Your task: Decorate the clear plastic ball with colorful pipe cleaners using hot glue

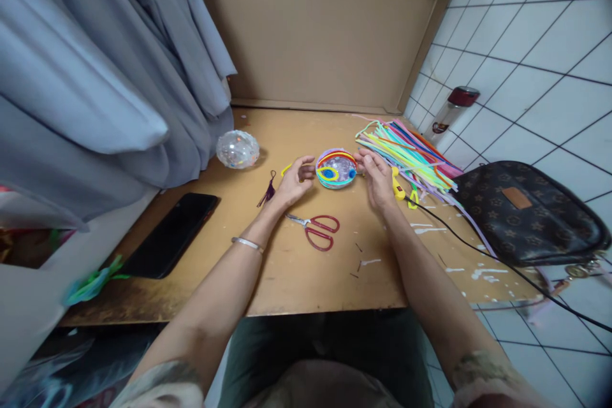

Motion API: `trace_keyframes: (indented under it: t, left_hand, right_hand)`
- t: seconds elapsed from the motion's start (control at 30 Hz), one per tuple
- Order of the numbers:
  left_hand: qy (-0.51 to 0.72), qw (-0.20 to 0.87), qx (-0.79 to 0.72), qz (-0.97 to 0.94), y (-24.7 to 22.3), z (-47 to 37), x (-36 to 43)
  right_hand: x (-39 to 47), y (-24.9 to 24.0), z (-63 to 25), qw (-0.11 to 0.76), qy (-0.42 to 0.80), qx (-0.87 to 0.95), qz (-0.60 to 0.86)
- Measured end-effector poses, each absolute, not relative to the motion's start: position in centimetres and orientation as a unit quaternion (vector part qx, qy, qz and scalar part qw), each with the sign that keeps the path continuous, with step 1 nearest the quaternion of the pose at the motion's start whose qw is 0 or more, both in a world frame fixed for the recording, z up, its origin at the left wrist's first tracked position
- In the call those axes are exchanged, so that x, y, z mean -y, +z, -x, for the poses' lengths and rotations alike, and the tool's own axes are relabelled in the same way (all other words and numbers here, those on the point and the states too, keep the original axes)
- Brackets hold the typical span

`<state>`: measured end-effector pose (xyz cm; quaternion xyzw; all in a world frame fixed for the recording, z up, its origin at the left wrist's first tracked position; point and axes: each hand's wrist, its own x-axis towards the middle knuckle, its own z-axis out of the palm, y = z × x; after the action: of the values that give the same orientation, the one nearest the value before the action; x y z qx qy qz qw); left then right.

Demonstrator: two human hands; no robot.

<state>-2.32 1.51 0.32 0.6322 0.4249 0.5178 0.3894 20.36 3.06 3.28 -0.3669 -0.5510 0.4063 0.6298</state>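
Observation:
A clear ball (342,173) decorated with red, yellow, blue and purple strips sits on the tabletop between my hands. My left hand (297,182) is at its left side, fingers apart and the tips close to the ball. On the other side, my right hand (376,175) has its fingers stretched toward the ball's edge; whether they touch it I cannot tell. Scissors with red handles (321,231) lie nearer to me, their blades partly hidden by my left wrist. A yellow tool with a black cord, looking like a glue gun (398,185), lies beside my right hand.
Colourful pipe cleaners (406,153) are heaped at the right, near a dark patterned bag (530,213) and a bottle (449,115). At left are another clear ball (238,149), a purple tassel (268,192) and a black phone (169,236). Grey cloth (109,44) hangs along that side.

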Motion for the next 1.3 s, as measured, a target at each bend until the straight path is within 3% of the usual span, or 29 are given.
trace_keyframes:
  t: [0.3, 0.43, 0.67, 1.3]
  left_hand:
    - [0.511, 0.125, -0.496, -0.691, 1.1, 2.2, -0.6]
    - [0.515, 0.058, -0.497, -0.696, 0.8, 2.7, -1.0]
    - [0.502, 0.013, -0.455, -0.736, 0.4, 2.3, -1.2]
    - [0.502, 0.033, -0.442, -0.743, -0.2, 1.7, -1.7]
  right_hand:
    - [-3.3, 3.2, -20.7, 0.623, 0.402, 0.557, 0.374]
    - [-3.1, 3.4, -20.6, 0.628, 0.419, 0.542, 0.371]
    - [-2.7, 3.8, -20.4, 0.645, 0.433, 0.509, 0.371]
    - [-2.8, 3.7, -20.2, 0.625, 0.427, 0.545, 0.36]
